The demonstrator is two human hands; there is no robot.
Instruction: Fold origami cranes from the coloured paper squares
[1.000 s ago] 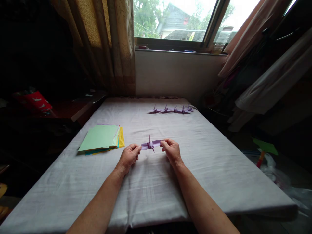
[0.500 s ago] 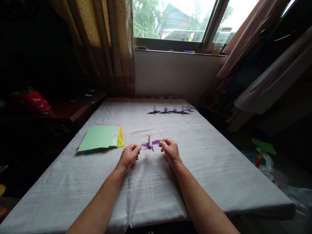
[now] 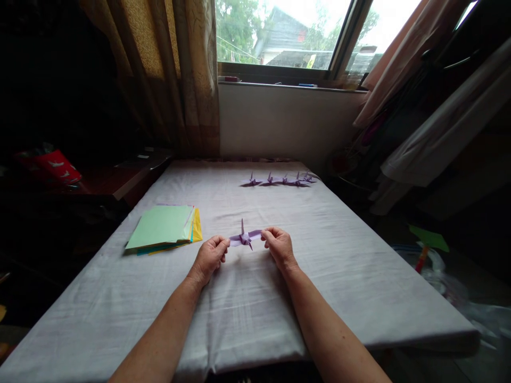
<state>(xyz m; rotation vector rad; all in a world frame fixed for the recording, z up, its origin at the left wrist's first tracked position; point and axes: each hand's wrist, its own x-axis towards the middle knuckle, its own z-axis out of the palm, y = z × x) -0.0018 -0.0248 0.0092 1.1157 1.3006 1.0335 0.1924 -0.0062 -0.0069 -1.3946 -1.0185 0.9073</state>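
A purple origami paper crane [image 3: 245, 238] is stretched between my two hands, just above the cloth-covered table. Its wings spread sideways, and one thin point sticks up while another points down toward me. My left hand [image 3: 211, 255] pinches the tip of the left wing between thumb and forefinger. The right wing's tip is pinched by my right hand [image 3: 279, 246] in the same way. At the far right part of the table, several purple paper cranes [image 3: 285, 180] stand in a row.
A stack of coloured paper sheets [image 3: 162, 226], light green on top, lies left of my hands. The table [image 3: 339, 298] has a pale, wrinkled cloth. To the left, a red container [image 3: 58, 166] sits on a dark desk. Clothes [image 3: 423, 138] hang at right, above plastic bags [image 3: 443, 284].
The crane's body has shifted very slightly between my hands, with its upright point moving a little left. Both hands keep their pinch on the wings. The view has shifted slightly.
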